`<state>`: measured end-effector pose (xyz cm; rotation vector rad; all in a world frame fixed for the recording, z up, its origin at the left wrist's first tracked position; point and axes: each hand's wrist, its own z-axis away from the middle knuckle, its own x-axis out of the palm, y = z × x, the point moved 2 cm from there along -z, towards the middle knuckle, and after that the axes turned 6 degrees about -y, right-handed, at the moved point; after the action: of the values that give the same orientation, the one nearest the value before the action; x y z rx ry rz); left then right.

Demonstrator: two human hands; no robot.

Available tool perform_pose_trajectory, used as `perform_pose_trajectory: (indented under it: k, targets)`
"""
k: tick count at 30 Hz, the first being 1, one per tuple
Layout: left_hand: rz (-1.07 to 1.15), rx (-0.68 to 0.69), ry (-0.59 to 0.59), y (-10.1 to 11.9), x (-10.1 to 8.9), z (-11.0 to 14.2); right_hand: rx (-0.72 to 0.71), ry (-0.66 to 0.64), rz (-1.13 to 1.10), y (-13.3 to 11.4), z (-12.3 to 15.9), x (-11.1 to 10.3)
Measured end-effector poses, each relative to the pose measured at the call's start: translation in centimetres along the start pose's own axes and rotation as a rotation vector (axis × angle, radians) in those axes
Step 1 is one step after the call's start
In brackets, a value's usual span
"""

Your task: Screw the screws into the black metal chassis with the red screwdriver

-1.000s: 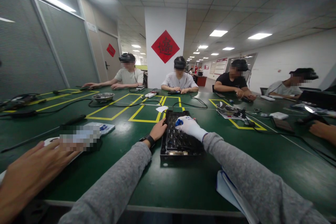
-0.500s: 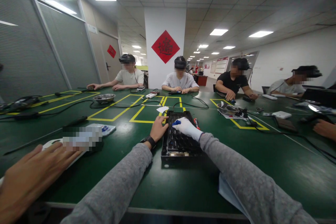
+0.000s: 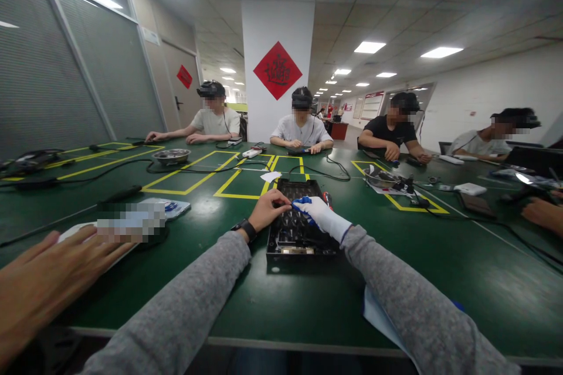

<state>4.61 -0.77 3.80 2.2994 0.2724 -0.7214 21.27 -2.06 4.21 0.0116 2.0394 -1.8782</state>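
Note:
A black open case, with dark parts inside and a pale strip at its near end, lies on the green table in front of me. My left hand, bare with a black watch, is over its left side, thumb and forefinger pinched together. Facing it, my right hand wears a white glove with blue at the fingers; whether the blue is coating or a held item is unclear. Its fingers are closed, nearly meeting the left fingertips. Anything between either hand's fingers is too small to make out. A red item shows beyond the right hand.
At left, another person's hand rests by a blurred-out item. Metal bowls, cables and a white scrap lie on the table. Several people sit across and at right.
My left hand has left the case's edge and come into a pinch over it. My right hand has drawn slightly right, and its fingers now face the left ones.

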Motion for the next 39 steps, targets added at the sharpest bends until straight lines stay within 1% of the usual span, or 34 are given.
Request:
perform_pose_trajectory:
  k: [5, 11, 13, 17, 21, 25, 28, 34, 37, 39]
  targets:
    - [-0.006, -0.041, -0.07, -0.1, 0.0, -0.1, -0.021, -0.006, -0.026, -0.2, 0.1, 0.0]
    - [0.028, -0.041, -0.137, -0.8, 0.3, -0.3, -0.132, 0.0, -0.01, 0.7, -0.8, -0.1]
    - [0.034, -0.05, -0.137, -1.0, 0.4, -0.3, -0.176, 0.021, 0.004, 0.8, -1.2, -0.2]
    - [0.047, -0.069, -0.092, -1.2, 0.4, -0.1, -0.272, 0.105, 0.043, 0.6, -1.4, -0.5]
    - [0.081, -0.111, -0.064, -1.0, 0.4, 0.0, -0.374, 0.099, 0.189, -0.2, -1.2, -0.6]
    - [0.09, -0.106, -0.06, -0.5, 0.3, 0.1, -0.432, 0.068, 0.358, -0.9, -0.5, -0.4]
    - [0.079, -0.116, -0.064, -0.3, 0.2, 0.1, -0.438, 0.062, 0.474, -1.3, 0.1, -0.3]
    - [0.061, -0.138, -0.083, -0.3, 0.2, 0.2, -0.402, 0.103, 0.734, -1.9, 0.8, -0.3]
    - [0.064, -0.121, -0.089, -0.3, 0.2, 0.2, -0.421, 0.15, 0.788, -2.0, 0.7, -0.4]
    - [0.026, -0.124, -0.032, -0.4, 0.1, 0.2, -0.417, 0.163, 0.756, -2.2, 0.6, -0.4]
